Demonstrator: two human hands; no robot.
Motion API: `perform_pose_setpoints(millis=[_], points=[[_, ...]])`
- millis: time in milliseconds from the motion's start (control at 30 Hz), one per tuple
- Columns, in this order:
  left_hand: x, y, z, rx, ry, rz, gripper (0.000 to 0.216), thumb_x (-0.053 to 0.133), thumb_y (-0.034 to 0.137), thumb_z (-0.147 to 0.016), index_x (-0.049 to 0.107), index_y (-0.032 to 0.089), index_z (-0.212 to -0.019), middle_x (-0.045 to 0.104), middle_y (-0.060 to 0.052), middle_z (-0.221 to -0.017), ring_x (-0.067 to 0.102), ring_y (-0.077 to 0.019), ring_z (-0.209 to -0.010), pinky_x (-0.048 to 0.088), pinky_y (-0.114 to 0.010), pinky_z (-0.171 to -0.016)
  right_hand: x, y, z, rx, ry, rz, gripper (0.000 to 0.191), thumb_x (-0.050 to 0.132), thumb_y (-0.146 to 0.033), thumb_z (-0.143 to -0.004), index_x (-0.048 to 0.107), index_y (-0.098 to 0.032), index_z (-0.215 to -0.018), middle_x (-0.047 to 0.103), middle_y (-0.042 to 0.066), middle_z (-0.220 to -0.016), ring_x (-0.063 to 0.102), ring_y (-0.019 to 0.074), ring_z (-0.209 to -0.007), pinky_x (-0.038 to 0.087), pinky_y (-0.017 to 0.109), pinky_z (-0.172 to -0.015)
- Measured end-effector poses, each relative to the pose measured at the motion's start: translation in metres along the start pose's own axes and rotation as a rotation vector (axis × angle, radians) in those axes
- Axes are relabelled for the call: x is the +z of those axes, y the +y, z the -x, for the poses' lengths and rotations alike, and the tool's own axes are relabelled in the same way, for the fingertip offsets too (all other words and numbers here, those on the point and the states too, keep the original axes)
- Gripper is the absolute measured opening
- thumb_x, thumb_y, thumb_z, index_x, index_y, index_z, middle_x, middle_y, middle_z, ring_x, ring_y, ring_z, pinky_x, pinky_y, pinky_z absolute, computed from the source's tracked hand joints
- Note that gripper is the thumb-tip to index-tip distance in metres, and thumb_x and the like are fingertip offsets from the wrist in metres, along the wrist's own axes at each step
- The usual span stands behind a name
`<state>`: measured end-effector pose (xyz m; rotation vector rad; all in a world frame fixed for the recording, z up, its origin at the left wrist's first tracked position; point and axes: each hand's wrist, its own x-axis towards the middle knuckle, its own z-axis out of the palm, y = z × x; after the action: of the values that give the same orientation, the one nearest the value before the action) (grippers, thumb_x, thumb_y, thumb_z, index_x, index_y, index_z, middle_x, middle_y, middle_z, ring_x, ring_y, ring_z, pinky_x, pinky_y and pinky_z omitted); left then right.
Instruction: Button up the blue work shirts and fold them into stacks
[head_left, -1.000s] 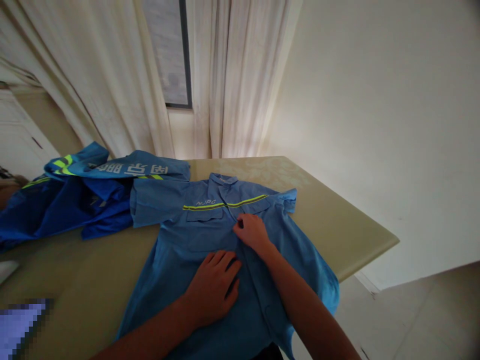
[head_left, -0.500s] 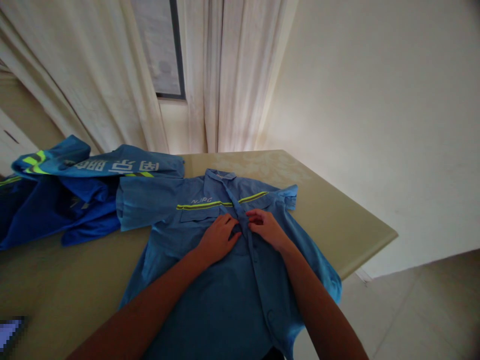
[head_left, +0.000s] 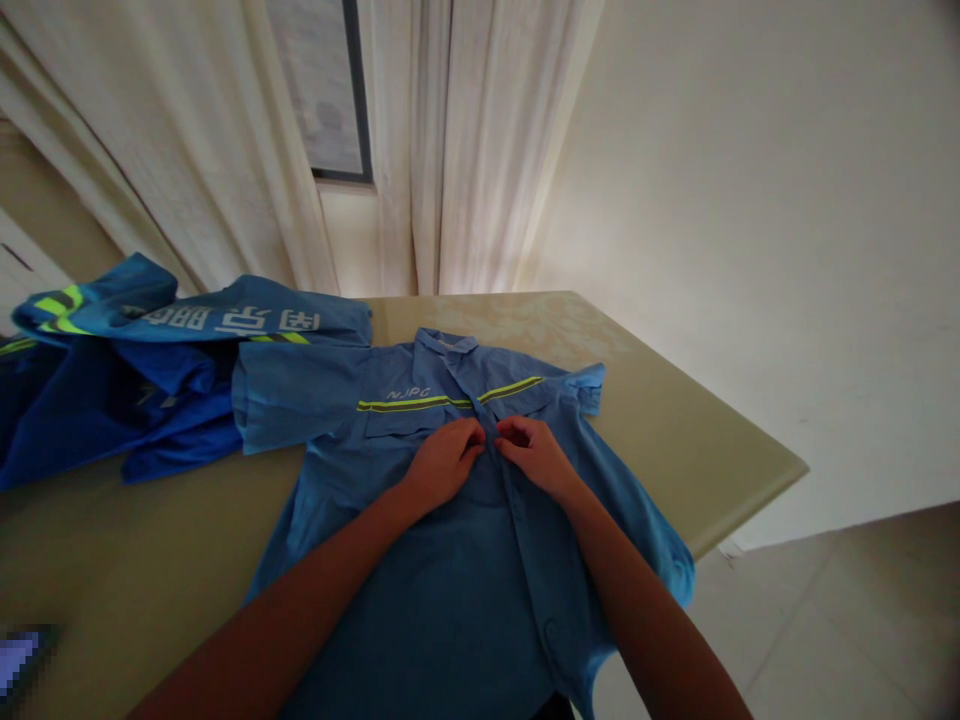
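A blue short-sleeved work shirt (head_left: 420, 570) lies front up on the table, collar at the far end, with a yellow-green and grey stripe across its chest. At the button placket, just below that stripe, my left hand (head_left: 448, 458) pinches the cloth from the left side. Opposite it, my right hand (head_left: 536, 455) grips the placket edge between thumb and curled fingers. The fingertips of both hands nearly meet. Whatever button lies between them is too small or covered to make out. Lower down, the placket runs toward the near hem.
More blue work clothes (head_left: 172, 400) with reflective stripes and white lettering are heaped at the left. The table (head_left: 675, 440) has a corner at the right. A pixelated dark-edged object (head_left: 21, 660) lies at lower left. Curtains (head_left: 487, 150) and a wall stand behind.
My left hand's fingers have drawn closer together, from spread over the cloth to a pinch at the placket. My right hand stays at the placket. The view has shifted slightly.
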<state>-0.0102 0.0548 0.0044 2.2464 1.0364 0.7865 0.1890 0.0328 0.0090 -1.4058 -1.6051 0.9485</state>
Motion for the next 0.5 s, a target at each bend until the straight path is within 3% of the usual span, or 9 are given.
perform_pose_setpoints(millis=[233,333,500], points=[[-0.003,-0.0052,-0.0046,-0.034,-0.028,0.041,0.012,0.067,0.015,-0.09,0.074,0.02,-0.099,0.074,-0.003,-0.095,0.067,-0.0202,-0.089,0.049,-0.032,-0.083,0.0045,0.002,-0.0015,-0.056,0.098,0.152,0.017,0.069,-0.032,-0.079,0.071,-0.016,-0.086,0.07,0.001,-0.07,0.063,0.0165,-0.063,0.047,0.025,-0.058],[-0.0033,-0.0066,-0.0047,0.02,-0.075,-0.046,0.014,0.068,0.013,-0.09,0.076,0.019,-0.1,0.075,-0.004,-0.099,0.067,-0.0209,-0.094,0.049,-0.032,-0.087,0.0045,0.0007,-0.0006,-0.056,0.112,0.181,0.018,0.068,-0.033,-0.079,0.071,-0.016,-0.084,0.07,0.002,-0.069,0.063,0.0168,-0.061,0.046,0.026,-0.057],[-0.0022,-0.0012,-0.0013,0.043,-0.007,-0.261,0.02,0.057,0.026,-0.101,0.074,0.019,-0.106,0.073,-0.007,-0.104,0.065,-0.0232,-0.101,0.05,-0.034,-0.091,0.0093,-0.0063,0.0026,-0.094,0.152,0.35,0.014,0.064,-0.028,-0.078,0.071,-0.018,-0.085,0.069,0.001,-0.066,0.062,0.0166,-0.059,0.046,0.027,-0.059]])
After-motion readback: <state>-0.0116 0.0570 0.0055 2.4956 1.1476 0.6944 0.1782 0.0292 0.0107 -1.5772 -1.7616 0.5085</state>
